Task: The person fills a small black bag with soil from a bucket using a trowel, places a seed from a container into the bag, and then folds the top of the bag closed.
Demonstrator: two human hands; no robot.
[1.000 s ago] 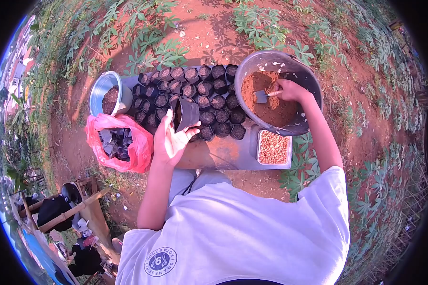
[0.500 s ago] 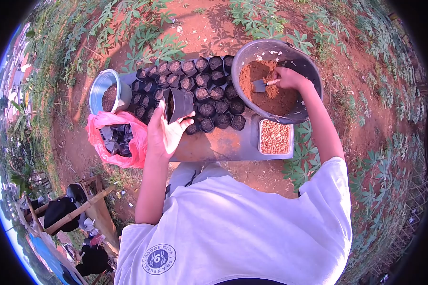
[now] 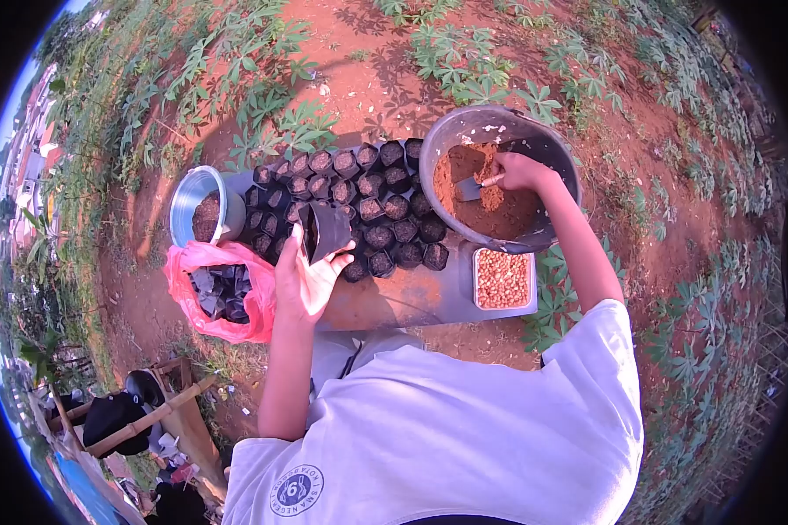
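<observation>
My left hand (image 3: 306,278) holds a black plastic planting bag (image 3: 331,229) between thumb and fingers, its mouth open, above the near part of the filled bags. In my right hand (image 3: 518,171) is the handle of a small hand trowel (image 3: 471,188). The trowel's blade rests against reddish-brown soil (image 3: 503,220) inside the large dark bucket (image 3: 567,157) at the right. Rows of black bags filled with soil (image 3: 371,208) stand close together on the table (image 3: 385,302).
A tub of pale seeds or kernels (image 3: 503,278) sits at the table's right front corner. To the left are a light-blue bucket (image 3: 181,210) with dark soil and a pink plastic bag (image 3: 184,289) of black planting bags. Leafy plants (image 3: 455,66) grow beyond, and a bamboo structure (image 3: 153,416) stands lower left.
The whole scene sits lower in view as the camera tilts. My right hand has shifted slightly, with the trowel still in the soil. The left hand keeps its hold on the planting bag.
</observation>
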